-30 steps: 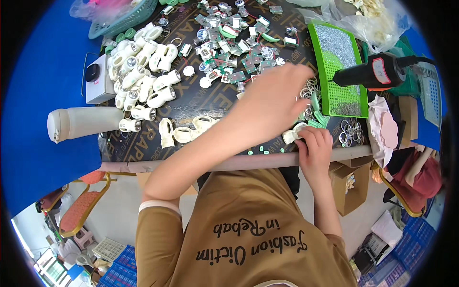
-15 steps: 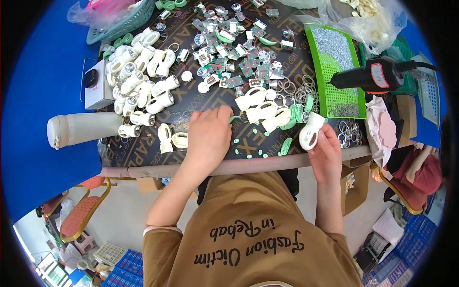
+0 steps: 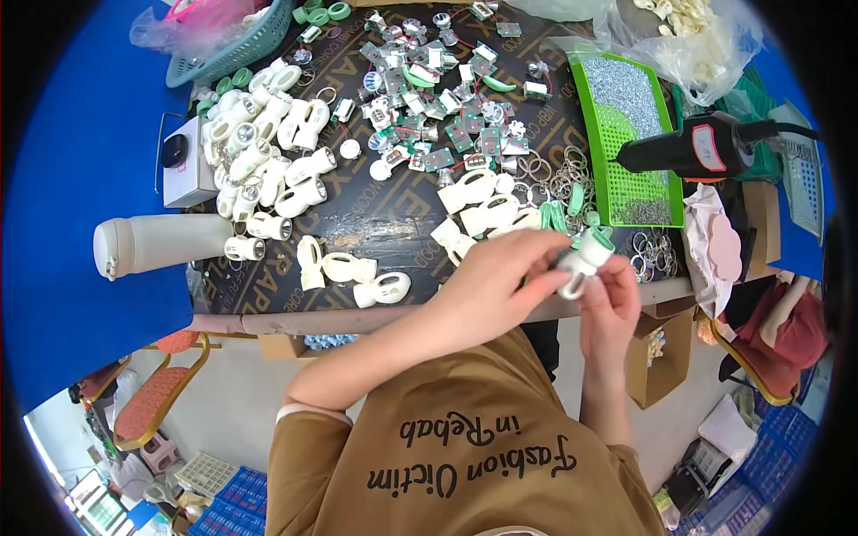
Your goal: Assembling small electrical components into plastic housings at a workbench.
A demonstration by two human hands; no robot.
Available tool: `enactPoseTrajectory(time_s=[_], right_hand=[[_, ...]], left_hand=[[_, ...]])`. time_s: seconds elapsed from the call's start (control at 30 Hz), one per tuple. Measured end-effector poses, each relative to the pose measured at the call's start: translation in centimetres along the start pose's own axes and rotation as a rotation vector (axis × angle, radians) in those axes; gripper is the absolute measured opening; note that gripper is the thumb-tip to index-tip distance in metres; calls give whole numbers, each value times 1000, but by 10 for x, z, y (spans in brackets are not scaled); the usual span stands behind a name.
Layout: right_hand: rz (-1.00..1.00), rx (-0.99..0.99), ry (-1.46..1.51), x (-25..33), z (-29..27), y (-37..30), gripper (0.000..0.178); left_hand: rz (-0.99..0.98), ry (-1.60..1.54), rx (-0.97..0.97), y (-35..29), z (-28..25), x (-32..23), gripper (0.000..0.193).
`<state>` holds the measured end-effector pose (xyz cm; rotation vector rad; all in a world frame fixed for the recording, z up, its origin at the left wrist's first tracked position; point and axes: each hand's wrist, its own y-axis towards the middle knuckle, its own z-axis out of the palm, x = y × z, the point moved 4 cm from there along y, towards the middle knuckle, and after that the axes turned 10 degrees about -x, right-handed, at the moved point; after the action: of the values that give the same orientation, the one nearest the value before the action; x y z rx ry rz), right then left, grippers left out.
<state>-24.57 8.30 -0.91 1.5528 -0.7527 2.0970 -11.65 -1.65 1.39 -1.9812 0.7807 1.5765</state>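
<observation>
My right hand [image 3: 612, 299] grips a small white flashlight casing [image 3: 585, 257] with a loop handle and a green end, at the right front of the table. From the left, my left hand [image 3: 500, 290] reaches across, thumb and fingers closed on the same casing. Its fingers partly cover the casing, so any small piece in them is hidden. Just behind my hands lie white casing halves [image 3: 492, 213], green strips [image 3: 554, 214] and metal key rings [image 3: 565, 174]. Three loose white casing parts [image 3: 382, 289] lie near the front edge, left of my left forearm.
A pile of white flashlights [image 3: 259, 143] lies at the left by a pale bottle [image 3: 161, 244] and a white box [image 3: 186, 170]. Circuit boards with reflectors [image 3: 447, 98] cover the back middle. At right are a green tray [image 3: 675, 192] of small metal pieces and a black electric screwdriver [image 3: 688, 145].
My left hand has moved right from the table's middle to the casing in my right hand. The casing is tilted differently, and a white casing part now lies near the front edge.
</observation>
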Motion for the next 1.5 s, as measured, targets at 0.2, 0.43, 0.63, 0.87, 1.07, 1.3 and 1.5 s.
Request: enactPoseTrajectory(time_s=[0.2,0.43,0.63,0.87,1.07,1.3,1.5], right_hand=[[-273,467,-378,2,67,-1,9],[-921,367,-941,14,98,64,17],[-1099,577,-1246,11,125,108,29],[-705,553,-956,29,110,111,22],[-512,476,-763,48,84,65,35],[-47,422,-111,30,62,25,28],[-45,498,76,0,59,13,30]], left_hand=[[-240,-475,-237,-52,-19,35,39],[-390,-788,-327,-87,-56,52,43],[-455,-1117,-303,-76,-51,47,49],[-435,-1137,-267,-73,-55,44,49],[-500,-1052,-278,-77,-54,56,42],[-339,-651,-420,-69,-58,46,31],[-351,-572,-402,-74,-55,46,20]])
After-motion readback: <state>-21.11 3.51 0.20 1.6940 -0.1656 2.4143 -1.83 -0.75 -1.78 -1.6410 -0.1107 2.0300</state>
